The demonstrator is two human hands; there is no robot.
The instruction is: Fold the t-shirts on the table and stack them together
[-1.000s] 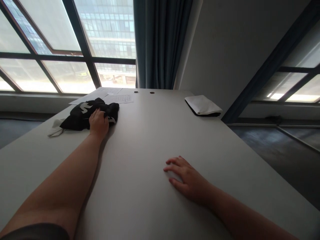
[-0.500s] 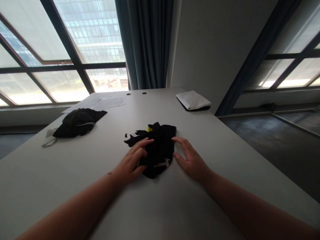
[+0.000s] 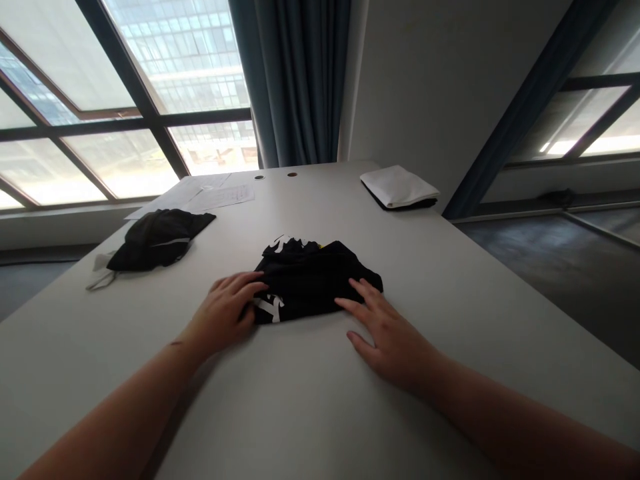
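A black cloth (image 3: 310,277) with white print and a small yellow spot lies bunched on the white table, wider than it is deep. At its left edge is my left hand (image 3: 225,310), fingers curved over the cloth near the white print, the thumb partly hidden in shadow. My right hand (image 3: 387,330) rests at the cloth's right side with fingers spread, fingertips on the fabric and thumb on or just above the tabletop.
On the left of the table (image 3: 300,387) lies a dark cloth bundle (image 3: 157,240) with a pale strap. Printed papers (image 3: 220,195) lie behind it. A folded white cloth over black (image 3: 400,187) sits at the back right. Two round holes show near the far edge.
The black cloth has turned or spread out, now wider from left to right. My left hand has moved left with its edge. My right hand now lies over its right part. The view has shifted slightly.
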